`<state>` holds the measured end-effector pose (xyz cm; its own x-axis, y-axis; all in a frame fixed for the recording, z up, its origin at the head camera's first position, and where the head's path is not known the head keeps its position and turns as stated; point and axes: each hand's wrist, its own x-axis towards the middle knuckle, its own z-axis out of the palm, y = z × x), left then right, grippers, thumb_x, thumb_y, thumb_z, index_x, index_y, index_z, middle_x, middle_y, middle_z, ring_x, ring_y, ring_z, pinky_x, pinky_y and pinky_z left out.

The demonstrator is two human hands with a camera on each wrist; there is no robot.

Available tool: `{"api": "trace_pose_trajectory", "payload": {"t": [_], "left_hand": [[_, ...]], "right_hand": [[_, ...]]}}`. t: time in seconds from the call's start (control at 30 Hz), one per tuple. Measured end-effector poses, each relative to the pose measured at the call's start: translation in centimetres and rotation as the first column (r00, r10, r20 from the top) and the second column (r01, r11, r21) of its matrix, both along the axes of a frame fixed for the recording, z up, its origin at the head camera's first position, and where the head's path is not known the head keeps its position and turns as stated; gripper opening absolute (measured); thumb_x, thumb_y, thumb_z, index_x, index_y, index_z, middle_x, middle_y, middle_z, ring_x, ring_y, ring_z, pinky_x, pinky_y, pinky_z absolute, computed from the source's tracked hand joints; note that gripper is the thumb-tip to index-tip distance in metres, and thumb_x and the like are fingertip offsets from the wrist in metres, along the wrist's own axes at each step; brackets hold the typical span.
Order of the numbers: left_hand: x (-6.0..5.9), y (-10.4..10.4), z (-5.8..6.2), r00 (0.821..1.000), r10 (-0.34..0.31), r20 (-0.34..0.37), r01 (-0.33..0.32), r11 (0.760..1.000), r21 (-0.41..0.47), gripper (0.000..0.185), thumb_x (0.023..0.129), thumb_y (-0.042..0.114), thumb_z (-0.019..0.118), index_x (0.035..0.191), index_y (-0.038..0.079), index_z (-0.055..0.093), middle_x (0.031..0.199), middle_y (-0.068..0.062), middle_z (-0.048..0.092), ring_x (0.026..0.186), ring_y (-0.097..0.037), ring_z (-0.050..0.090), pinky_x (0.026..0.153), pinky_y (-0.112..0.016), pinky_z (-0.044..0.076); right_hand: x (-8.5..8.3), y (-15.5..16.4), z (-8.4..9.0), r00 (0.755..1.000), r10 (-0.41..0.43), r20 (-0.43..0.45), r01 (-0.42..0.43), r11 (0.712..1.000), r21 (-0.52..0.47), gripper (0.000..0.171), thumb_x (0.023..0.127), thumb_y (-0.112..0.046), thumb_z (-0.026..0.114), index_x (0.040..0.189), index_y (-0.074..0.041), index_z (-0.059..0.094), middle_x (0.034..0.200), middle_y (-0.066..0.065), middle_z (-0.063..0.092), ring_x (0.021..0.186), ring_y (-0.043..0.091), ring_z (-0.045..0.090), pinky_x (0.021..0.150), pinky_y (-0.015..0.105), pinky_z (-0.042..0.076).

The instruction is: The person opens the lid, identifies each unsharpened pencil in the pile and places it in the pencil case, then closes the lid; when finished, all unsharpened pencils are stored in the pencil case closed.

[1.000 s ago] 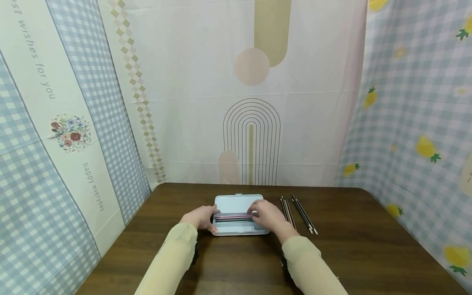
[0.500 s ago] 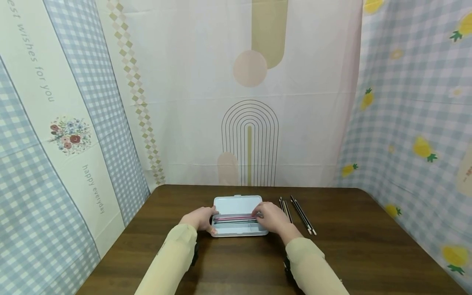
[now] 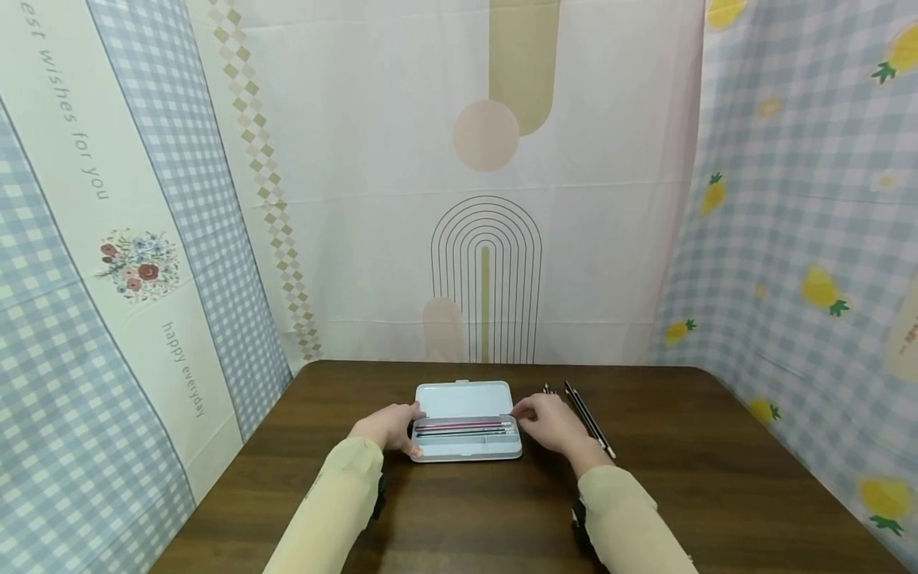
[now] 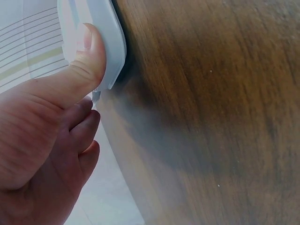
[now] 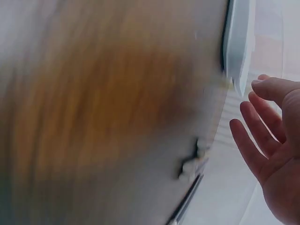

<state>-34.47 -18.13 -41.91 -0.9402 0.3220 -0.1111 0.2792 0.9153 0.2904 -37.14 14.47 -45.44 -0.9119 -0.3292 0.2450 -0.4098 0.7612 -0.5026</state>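
A pale blue pencil case [image 3: 466,450] lies open on the brown table [image 3: 681,478], its lid [image 3: 464,397] flat behind it. Pink and green pencils [image 3: 462,426] lie lengthwise in the tray. My left hand [image 3: 393,426] holds the case's left end; in the left wrist view the thumb [image 4: 89,56] presses on the case's rim [image 4: 112,42] with the fingers curled underneath. My right hand [image 3: 547,421] hovers just off the case's right end, fingers relaxed and holding nothing. The blurred right wrist view shows those fingers [image 5: 262,122] spread beside the case [image 5: 236,42].
Several dark loose pencils [image 3: 590,416] lie on the table right of my right hand, partly hidden by it, and appear blurred in the right wrist view [image 5: 187,197]. Patterned cloth walls [image 3: 488,239] enclose the table at the back and both sides.
My right hand has drawn back to the right, off the pencils in the tray, and now sits beside the case. The left hand has kept its hold.
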Motion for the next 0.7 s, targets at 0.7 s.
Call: {"api": "trace_pose_trajectory", "payload": {"t": [0.7], "left_hand": [[-0.1,0.3,-0.2,1.0,0.016,-0.001,-0.016,1.0,-0.007,0.079,0.08,0.025,0.095,0.149,0.005,0.062,0.161,-0.02,0.049,0.145,-0.04,0.05,0.12,-0.055,0.039]], "right_hand": [[1.5,6.5,0.6,0.979,-0.106,0.172,0.116,0.992,-0.05,0.034,0.089,0.0,0.079,0.123,0.0,0.075,0.115,0.017,0.075,0.11,0.038,0.07,0.09,0.054,0.058]]}}
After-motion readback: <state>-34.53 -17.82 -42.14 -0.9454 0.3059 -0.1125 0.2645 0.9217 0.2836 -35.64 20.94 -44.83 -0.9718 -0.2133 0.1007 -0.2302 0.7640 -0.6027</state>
